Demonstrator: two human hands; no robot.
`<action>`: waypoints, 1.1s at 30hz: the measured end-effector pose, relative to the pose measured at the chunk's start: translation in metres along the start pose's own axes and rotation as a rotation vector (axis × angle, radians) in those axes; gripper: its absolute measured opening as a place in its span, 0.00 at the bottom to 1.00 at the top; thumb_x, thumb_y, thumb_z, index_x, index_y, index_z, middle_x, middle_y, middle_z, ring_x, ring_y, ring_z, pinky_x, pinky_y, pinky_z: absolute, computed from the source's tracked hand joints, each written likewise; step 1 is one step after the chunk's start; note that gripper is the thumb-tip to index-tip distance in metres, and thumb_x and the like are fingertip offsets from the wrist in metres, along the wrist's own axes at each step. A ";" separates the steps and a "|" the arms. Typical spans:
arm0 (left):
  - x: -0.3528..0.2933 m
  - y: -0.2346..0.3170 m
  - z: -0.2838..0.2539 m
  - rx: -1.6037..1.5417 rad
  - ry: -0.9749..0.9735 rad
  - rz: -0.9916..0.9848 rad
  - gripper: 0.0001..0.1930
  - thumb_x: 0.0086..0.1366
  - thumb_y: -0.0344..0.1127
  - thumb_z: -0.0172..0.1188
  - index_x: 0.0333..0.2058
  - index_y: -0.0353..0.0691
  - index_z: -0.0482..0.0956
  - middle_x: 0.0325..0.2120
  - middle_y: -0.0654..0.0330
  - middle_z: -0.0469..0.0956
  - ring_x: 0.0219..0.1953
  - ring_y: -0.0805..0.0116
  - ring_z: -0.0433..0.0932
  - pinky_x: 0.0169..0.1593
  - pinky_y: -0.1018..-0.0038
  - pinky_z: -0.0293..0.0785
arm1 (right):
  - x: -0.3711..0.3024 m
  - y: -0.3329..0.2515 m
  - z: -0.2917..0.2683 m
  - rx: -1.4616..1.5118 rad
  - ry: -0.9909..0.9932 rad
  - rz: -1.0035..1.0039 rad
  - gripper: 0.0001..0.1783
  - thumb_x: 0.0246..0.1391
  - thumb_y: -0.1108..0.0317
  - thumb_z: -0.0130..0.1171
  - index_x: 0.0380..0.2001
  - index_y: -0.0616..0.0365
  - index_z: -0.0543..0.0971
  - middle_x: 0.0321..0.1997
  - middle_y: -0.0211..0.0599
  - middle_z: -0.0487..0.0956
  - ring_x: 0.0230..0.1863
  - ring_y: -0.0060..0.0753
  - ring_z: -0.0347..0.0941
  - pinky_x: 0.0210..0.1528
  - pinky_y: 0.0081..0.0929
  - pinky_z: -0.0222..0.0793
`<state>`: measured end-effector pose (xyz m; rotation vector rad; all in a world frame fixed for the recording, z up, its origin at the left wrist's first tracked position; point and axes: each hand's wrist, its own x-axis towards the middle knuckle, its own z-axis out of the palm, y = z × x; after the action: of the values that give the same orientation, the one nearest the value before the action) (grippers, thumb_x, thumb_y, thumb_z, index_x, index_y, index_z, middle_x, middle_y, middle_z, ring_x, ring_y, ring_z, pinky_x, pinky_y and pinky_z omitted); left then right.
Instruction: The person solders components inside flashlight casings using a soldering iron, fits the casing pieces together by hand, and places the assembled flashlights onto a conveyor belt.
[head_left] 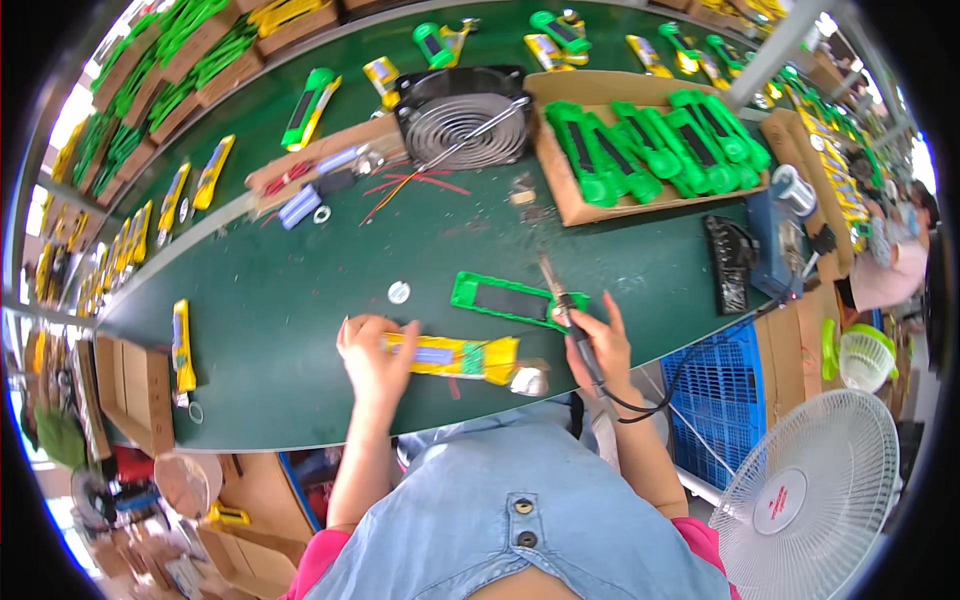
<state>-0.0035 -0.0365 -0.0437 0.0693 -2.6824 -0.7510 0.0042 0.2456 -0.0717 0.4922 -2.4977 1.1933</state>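
Note:
In my right hand (603,345) is a soldering iron (584,350), its tip pointing away from me and its black cord trailing to the right. My left hand (376,358) grips the left end of a yellow flashlight housing (497,362) lying near the bench's front edge. A purple battery cell (432,355) and a small green circuit board (472,358) sit in this housing, with a silvery reflector (529,379) at its right end. Just beyond lies a green casing half (465,290) with a dark panel; the iron crosses over its right end. A small white disc (399,292) rests beyond my left hand.
A cardboard tray (583,212) of green casings stands back right, beside a fan unit (465,120). Solder wire (795,190) sits on a blue soldering station (775,250). Loose purple cells (299,207) and red wires lie back left. A white fan (810,500) stands at right.

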 end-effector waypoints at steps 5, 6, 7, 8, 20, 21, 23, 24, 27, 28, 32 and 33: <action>0.005 0.041 -0.016 0.189 0.142 0.286 0.07 0.44 0.32 0.65 0.25 0.43 0.79 0.29 0.62 0.73 0.36 0.58 0.69 0.44 0.66 0.63 | -0.003 0.007 0.005 -0.005 0.023 0.048 0.16 0.42 0.83 0.53 0.38 0.60 0.71 0.37 0.37 0.80 0.43 0.33 0.76 0.64 0.49 0.45; 0.006 0.046 -0.021 0.046 0.064 0.382 0.08 0.43 0.31 0.65 0.27 0.44 0.80 0.29 0.63 0.73 0.36 0.59 0.69 0.43 0.66 0.63 | -0.002 0.007 0.005 0.005 0.011 0.063 0.16 0.43 0.83 0.52 0.38 0.60 0.71 0.38 0.37 0.80 0.43 0.33 0.76 0.64 0.49 0.45; 0.009 0.055 -0.022 -0.058 -0.022 0.469 0.10 0.43 0.28 0.64 0.29 0.43 0.79 0.29 0.64 0.73 0.37 0.60 0.69 0.41 0.67 0.64 | -0.002 0.006 0.005 0.012 0.001 0.078 0.16 0.43 0.83 0.52 0.38 0.59 0.71 0.38 0.36 0.80 0.43 0.33 0.76 0.64 0.49 0.44; 0.012 0.063 -0.016 -0.106 -0.114 0.460 0.11 0.44 0.29 0.64 0.30 0.43 0.79 0.28 0.63 0.74 0.35 0.60 0.70 0.40 0.67 0.65 | -0.003 0.005 0.005 0.040 0.036 0.047 0.18 0.43 0.84 0.53 0.40 0.59 0.70 0.38 0.36 0.80 0.43 0.34 0.76 0.65 0.48 0.44; 0.006 0.065 0.021 -1.447 -0.338 -0.444 0.06 0.55 0.17 0.54 0.30 0.32 0.76 0.31 0.58 0.75 0.32 0.69 0.76 0.39 0.76 0.74 | -0.002 -0.003 0.009 0.355 0.004 0.047 0.19 0.46 0.81 0.55 0.43 0.57 0.68 0.36 0.40 0.80 0.43 0.37 0.75 0.64 0.41 0.50; 0.005 0.059 0.018 -1.472 -0.274 -0.422 0.05 0.56 0.17 0.54 0.30 0.30 0.76 0.31 0.57 0.75 0.31 0.71 0.75 0.38 0.77 0.73 | 0.001 -0.009 0.004 0.361 -0.003 0.049 0.19 0.46 0.81 0.55 0.43 0.57 0.68 0.36 0.40 0.80 0.43 0.37 0.75 0.64 0.41 0.50; 0.004 0.049 0.004 -1.132 -0.254 -0.315 0.05 0.52 0.19 0.57 0.27 0.34 0.77 0.28 0.60 0.75 0.30 0.70 0.74 0.38 0.74 0.70 | 0.004 -0.019 -0.008 0.272 -0.209 0.117 0.15 0.44 0.82 0.56 0.38 0.58 0.72 0.37 0.42 0.80 0.46 0.38 0.74 0.64 0.41 0.49; 0.007 0.043 -0.003 -1.129 -0.254 -0.320 0.05 0.52 0.19 0.57 0.27 0.34 0.77 0.28 0.60 0.75 0.30 0.70 0.74 0.38 0.74 0.70 | 0.001 -0.016 -0.012 0.271 -0.226 0.116 0.15 0.41 0.78 0.61 0.35 0.57 0.74 0.34 0.40 0.80 0.41 0.37 0.76 0.63 0.42 0.51; 0.021 0.029 -0.013 -0.155 -0.093 0.365 0.05 0.47 0.23 0.60 0.24 0.40 0.78 0.25 0.65 0.74 0.31 0.67 0.71 0.39 0.71 0.65 | 0.001 -0.013 -0.018 0.126 -0.139 -0.170 0.20 0.37 0.74 0.66 0.38 0.54 0.74 0.30 0.38 0.80 0.34 0.35 0.77 0.62 0.45 0.52; 0.025 0.026 -0.012 -0.088 -0.155 0.423 0.05 0.45 0.25 0.61 0.23 0.42 0.78 0.24 0.66 0.74 0.31 0.66 0.70 0.39 0.70 0.64 | 0.004 -0.015 -0.017 0.101 -0.064 -0.258 0.22 0.35 0.70 0.68 0.37 0.55 0.74 0.27 0.36 0.80 0.29 0.34 0.77 0.59 0.46 0.56; 0.037 0.021 -0.004 0.058 -0.389 0.505 0.02 0.46 0.30 0.60 0.22 0.45 0.78 0.21 0.67 0.71 0.33 0.65 0.66 0.40 0.68 0.62 | 0.014 -0.038 -0.005 0.159 0.095 -0.160 0.13 0.44 0.76 0.60 0.35 0.67 0.72 0.30 0.45 0.78 0.27 0.33 0.76 0.42 0.36 0.73; 0.038 0.023 -0.002 0.087 -0.457 0.527 0.01 0.46 0.31 0.59 0.21 0.46 0.78 0.21 0.67 0.70 0.33 0.64 0.66 0.40 0.68 0.62 | 0.011 -0.039 0.004 0.159 0.096 -0.158 0.13 0.44 0.76 0.60 0.35 0.67 0.72 0.30 0.45 0.78 0.27 0.33 0.76 0.42 0.36 0.73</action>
<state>-0.0374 -0.0230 -0.0185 -0.8472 -2.9346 -0.5228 0.0112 0.2175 -0.0423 0.6448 -2.2494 1.3255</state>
